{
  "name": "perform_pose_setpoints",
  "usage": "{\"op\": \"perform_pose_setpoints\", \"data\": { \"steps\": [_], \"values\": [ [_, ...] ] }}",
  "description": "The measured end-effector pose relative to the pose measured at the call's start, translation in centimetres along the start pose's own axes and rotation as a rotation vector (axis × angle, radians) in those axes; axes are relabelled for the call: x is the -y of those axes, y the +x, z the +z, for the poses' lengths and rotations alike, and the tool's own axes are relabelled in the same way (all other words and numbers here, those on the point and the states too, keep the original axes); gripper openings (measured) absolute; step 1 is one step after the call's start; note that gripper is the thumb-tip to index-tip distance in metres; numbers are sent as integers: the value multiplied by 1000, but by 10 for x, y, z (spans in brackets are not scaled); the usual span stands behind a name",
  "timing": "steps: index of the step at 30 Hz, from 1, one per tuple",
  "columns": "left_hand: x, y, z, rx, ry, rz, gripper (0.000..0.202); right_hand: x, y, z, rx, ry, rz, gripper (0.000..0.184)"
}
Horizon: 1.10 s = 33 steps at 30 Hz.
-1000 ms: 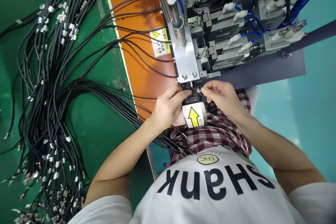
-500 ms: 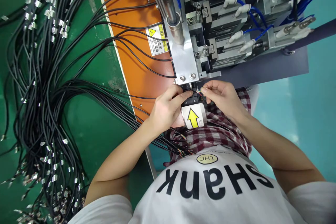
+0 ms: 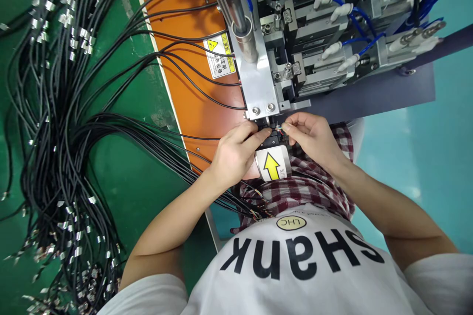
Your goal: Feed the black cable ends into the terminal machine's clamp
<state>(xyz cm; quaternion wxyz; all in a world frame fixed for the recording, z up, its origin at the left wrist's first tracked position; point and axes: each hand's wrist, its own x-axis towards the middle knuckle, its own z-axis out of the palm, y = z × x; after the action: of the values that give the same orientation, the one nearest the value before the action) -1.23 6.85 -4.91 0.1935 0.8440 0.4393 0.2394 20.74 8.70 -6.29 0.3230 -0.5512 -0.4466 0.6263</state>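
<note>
Two bare hands meet at a small black clamp block below the foot of an aluminium plate. The right hand pinches thin coloured wire ends between thumb and forefinger, a narrow, closed grip just at the block. The left hand curves over the block's left side, with black cables running in beneath it; the palm and fingers hide whether it grips one, so that grip cannot be told. A white label with a yellow arrow sits directly below the block, pointing up toward it.

Further black cables fan out across an orange panel bearing a yellow-and-white warning sticker. They join a large tangled heap of cables with metal terminals on the green tabletop, toward its left edge. Above the hands, pneumatic slides with blue tubing stand on the machine. Plaid cloth covers the person's lap, below a white T-shirt with black lettering.
</note>
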Motion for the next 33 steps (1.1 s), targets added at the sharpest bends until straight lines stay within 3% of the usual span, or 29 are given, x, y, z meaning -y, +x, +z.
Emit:
{"op": "perform_pose_setpoints", "data": {
  "steps": [5,13,17,20,26,30,33],
  "values": [
    [1,2,-1,31,81,45,34,-1,-2,2,-17,-110,-51,21],
    [-1,2,2,49,141,50,36,9,-9,6,-139,-570,-224,8],
    [-1,1,3,46,172,48,35,11,-9,9,-168,-670,-239,6],
    [-1,1,3,50,189,37,35,7,-5,8,-152,-553,-186,9],
    [3,2,4,-1,112,67,32,-7,-6,-5,-6,-55,19,30],
    [4,2,4,-5,67,65,30,-15,-19,2,-35,-7,55,30],
    [3,1,4,-6,50,57,29,-12,-28,12,-97,-121,-40,22]
  ]
}}
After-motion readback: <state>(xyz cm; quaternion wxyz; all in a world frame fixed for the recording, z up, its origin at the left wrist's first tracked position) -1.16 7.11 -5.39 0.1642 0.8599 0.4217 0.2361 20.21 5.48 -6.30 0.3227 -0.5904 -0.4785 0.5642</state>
